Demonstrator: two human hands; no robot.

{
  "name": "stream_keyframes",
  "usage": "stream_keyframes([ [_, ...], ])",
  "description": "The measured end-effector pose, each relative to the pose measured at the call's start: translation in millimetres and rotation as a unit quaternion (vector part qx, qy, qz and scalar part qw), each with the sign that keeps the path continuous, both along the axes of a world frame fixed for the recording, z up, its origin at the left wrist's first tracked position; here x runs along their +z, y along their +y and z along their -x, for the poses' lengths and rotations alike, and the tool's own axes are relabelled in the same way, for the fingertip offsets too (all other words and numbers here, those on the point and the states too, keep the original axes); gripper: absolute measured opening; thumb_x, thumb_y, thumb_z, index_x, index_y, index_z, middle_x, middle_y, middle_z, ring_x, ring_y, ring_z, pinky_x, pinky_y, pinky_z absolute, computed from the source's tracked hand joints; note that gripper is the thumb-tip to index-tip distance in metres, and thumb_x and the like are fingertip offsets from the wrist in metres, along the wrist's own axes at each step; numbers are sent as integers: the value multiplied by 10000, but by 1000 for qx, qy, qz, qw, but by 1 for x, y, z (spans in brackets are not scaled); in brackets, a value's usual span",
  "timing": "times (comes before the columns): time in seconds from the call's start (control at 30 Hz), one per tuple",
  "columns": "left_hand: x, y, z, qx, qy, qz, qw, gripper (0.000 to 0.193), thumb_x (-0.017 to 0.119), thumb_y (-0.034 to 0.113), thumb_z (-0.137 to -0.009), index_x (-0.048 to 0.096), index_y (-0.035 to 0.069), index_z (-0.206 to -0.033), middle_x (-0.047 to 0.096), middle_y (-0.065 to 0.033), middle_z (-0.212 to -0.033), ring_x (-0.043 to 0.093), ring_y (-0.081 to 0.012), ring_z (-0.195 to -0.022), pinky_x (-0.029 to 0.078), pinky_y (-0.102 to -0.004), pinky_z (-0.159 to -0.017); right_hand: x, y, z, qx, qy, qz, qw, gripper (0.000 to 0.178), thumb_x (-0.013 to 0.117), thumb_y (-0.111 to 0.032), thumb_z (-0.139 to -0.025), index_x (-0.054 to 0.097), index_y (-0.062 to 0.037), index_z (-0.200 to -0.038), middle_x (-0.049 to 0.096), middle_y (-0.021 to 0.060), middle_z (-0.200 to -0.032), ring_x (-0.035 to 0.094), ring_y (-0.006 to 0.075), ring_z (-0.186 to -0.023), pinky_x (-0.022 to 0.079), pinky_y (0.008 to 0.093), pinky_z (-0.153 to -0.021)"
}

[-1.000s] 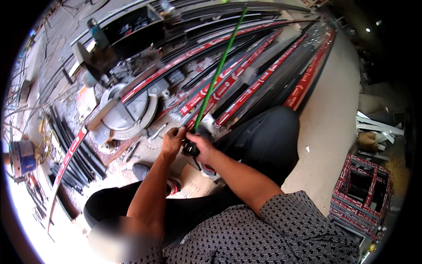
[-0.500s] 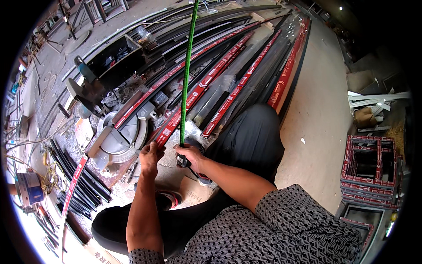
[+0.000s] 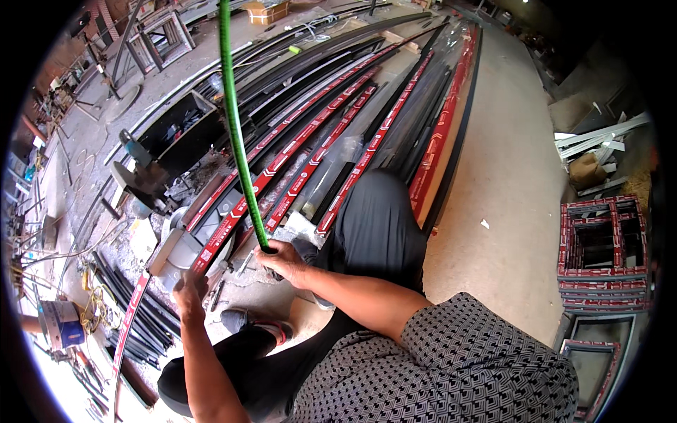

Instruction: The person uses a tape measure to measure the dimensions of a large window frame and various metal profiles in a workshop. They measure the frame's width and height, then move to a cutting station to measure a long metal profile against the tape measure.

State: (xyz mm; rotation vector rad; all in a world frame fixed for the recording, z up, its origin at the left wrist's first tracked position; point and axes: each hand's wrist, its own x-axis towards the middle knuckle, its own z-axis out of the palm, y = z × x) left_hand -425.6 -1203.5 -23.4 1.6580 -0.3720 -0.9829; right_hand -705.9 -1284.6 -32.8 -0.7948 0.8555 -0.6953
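Observation:
My left hand (image 3: pixel 189 290) is closed round the near end of a long dark profile covered in red film (image 3: pixel 233 220). This end lies over the round base of a mitre saw (image 3: pixel 182 255). To the right, my right hand (image 3: pixel 283 262) grips a tape measure, its case mostly hidden by my fingers. The green tape blade (image 3: pixel 238 134) runs out of it, up and away past the top edge, above the profiles. Another red-filmed profile (image 3: pixel 130 321) lies across the saw on the left, against its fence.
Several red-filmed and black profiles (image 3: pixel 384 141) stretch away across the floor. A black open box (image 3: pixel 185 134) stands behind the saw. Black strips (image 3: pixel 134 303) and a bucket (image 3: pixel 62 324) lie left. Red-edged frames (image 3: pixel 603 264) are stacked at right, beside white offcuts (image 3: pixel 599 137).
My left hand has drawn the red-filmed profile's end left and nearer, over the saw base. My right hand has shifted slightly left, and the green tape blade now leans left. The view has moved too.

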Motion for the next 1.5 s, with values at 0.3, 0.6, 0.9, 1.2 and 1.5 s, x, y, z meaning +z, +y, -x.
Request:
stream_keyframes([
  [0.3, 78, 58, -78, 9, -137, -19, 990, 345, 601, 300, -1009, 699, -4, -880, 662, -45, -731, 567, -118, -535, 418, -244, -482, 63, -16, 1, 102, 77, 247, 961, 191, 706, -224, -884, 679, -37, -909, 631, 13, -693, 576, 62, -671, 477, 288, -593],
  [0.6, 149, 155, -142, 83, -170, -93, 978, 322, 571, 362, -1034, 650, 50, -1017, 657, -16, -760, 638, -82, -587, 543, -205, -501, 155, -64, 19, 252, 172, 389, 869, 271, 719, -281, -856, 720, -32, -965, 685, 92, -714, 655, 127, -720, 517, 336, -687],
  [0.9, 103, 203, -175, 156, -137, -125, 970, 305, 532, 343, -1051, 624, 55, -1012, 647, -24, -702, 616, -100, -521, 543, -222, -467, 159, -145, -17, 446, 268, 407, 751, 316, 720, -319, -860, 707, -30, -986, 696, 78, -732, 652, 137, -658, 504, 339, -609],
  [1.2, -11, 200, -216, 176, -38, -170, 969, 294, 562, 344, -1018, 613, 89, -883, 615, -17, -690, 607, -112, -563, 546, -258, -526, 117, -168, -36, 508, 368, 405, 665, 432, 680, -376, -861, 684, -25, -1113, 710, 229, -905, 701, 378, -907, 538, 458, -790],
  [1.5, -86, 184, -254, 155, -5, -195, 969, 251, 550, 328, -1019, 633, 98, -962, 620, -10, -716, 579, -96, -530, 545, -252, -498, 124, -162, -55, 536, 408, 367, 642, 353, 670, -341, -886, 671, -27, -1047, 676, 220, -777, 690, 397, -808, 520, 481, -717],
])
